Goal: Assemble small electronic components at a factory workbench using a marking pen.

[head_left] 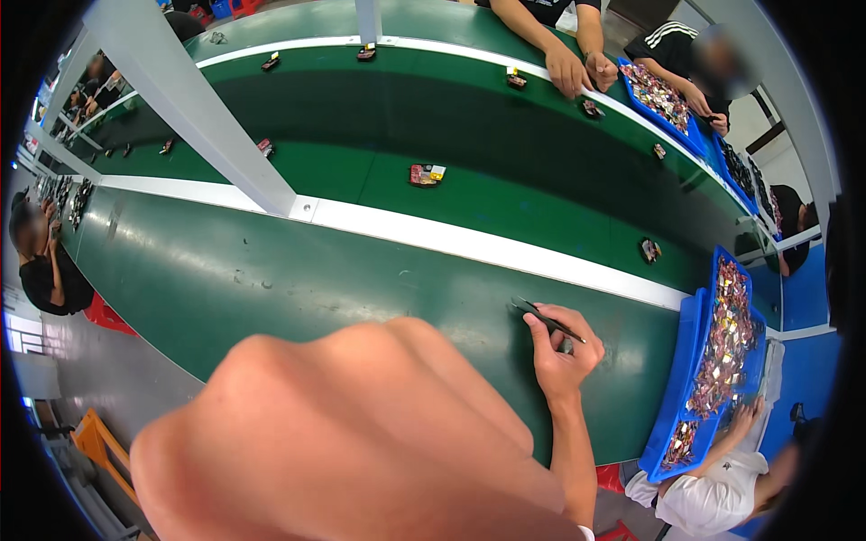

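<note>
My left hand [352, 415] looms large and blurred, very close in the lower middle. Its bent knuckles show a closed hand, while the fingertips and whatever they hold are hidden. Beyond it, over the near green worktop [298, 279], my right hand [564, 356] is closed on slim dark tweezers [553, 325] between thumb and fingers. The tips of the tweezers point up and left, away from me. Nothing shows between them. No small part lies right beside either hand.
Past a white rail [451, 240], a green conveyor belt [361, 194] carries several small dark-and-red parts [426, 175]. Blue bins [690, 361] of small colourful pieces stand at the right. A grey post [198, 108] rises at the left. Co-workers sit across and at both sides.
</note>
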`<action>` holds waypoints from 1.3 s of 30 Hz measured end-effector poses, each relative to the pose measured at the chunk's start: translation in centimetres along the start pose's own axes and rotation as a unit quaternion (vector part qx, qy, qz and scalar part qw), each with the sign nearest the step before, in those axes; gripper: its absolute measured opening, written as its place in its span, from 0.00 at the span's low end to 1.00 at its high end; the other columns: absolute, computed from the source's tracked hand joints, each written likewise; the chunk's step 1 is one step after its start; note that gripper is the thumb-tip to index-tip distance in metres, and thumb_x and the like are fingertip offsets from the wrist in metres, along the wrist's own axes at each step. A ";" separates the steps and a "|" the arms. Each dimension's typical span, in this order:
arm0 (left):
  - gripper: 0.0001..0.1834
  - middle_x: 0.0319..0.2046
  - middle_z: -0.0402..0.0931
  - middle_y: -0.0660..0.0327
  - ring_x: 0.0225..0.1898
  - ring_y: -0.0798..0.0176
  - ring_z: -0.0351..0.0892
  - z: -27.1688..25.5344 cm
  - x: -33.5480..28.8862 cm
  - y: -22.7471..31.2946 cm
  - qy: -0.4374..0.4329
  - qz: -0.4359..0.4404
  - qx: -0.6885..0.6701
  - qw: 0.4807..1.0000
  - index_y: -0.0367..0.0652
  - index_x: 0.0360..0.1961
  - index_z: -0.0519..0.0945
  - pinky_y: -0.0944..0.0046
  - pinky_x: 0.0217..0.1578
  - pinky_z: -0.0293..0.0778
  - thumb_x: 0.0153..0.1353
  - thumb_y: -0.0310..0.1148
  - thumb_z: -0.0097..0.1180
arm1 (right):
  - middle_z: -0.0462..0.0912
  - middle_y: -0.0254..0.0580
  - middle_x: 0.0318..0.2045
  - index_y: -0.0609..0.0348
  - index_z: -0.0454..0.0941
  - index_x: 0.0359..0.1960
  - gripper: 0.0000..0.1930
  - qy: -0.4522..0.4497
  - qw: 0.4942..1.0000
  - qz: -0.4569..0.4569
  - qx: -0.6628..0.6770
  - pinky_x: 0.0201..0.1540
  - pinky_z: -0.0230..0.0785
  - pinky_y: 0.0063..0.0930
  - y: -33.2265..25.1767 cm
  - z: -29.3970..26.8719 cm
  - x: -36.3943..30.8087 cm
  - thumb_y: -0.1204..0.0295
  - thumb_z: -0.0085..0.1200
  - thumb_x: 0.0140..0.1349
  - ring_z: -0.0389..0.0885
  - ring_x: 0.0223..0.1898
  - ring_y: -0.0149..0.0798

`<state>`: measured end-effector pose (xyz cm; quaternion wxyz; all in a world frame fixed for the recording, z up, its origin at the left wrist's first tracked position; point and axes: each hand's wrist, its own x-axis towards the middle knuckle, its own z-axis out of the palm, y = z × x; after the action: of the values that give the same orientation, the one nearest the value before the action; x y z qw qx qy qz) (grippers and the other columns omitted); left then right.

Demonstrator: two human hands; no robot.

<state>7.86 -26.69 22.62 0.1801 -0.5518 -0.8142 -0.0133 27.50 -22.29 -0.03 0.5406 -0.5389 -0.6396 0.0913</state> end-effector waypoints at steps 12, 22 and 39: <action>0.09 0.27 0.61 0.61 0.26 0.65 0.67 0.4 0.0 0.9 -0.006 0.090 -0.200 0.976 0.36 0.24 0.68 0.70 0.26 0.67 0.42 0.13 0.50 | 0.90 0.45 0.34 0.63 0.86 0.34 0.10 0.010 1.000 -0.002 -0.022 0.17 0.56 0.16 0.0 -0.7 -0.3 0.86 0.71 0.51 0.70 0.15 0.21; 0.09 0.27 0.65 0.60 0.25 0.64 0.70 1.6 0.4 3.1 -0.033 0.182 -0.389 0.903 0.36 0.25 0.71 0.69 0.25 0.70 0.42 0.12 0.51 | 0.90 0.44 0.34 0.64 0.86 0.33 0.10 0.006 1.000 -0.003 -0.018 0.17 0.54 0.16 0.4 -0.6 -0.3 0.85 0.72 0.50 0.64 0.13 0.20; 0.11 0.26 0.73 0.58 0.24 0.62 0.76 5.1 3.4 -0.6 -0.018 0.232 -0.508 0.829 0.36 0.28 0.78 0.68 0.25 0.73 0.42 0.11 0.54 | 0.90 0.43 0.35 0.63 0.85 0.34 0.09 -0.006 0.998 0.046 -0.032 0.19 0.55 0.15 1.7 -1.6 -1.6 0.86 0.70 0.54 0.69 0.19 0.19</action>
<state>4.76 -22.75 18.99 -0.1429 -0.7384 -0.5434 -0.3729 29.44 -23.64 -1.56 0.5147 -0.5842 -0.6196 0.0989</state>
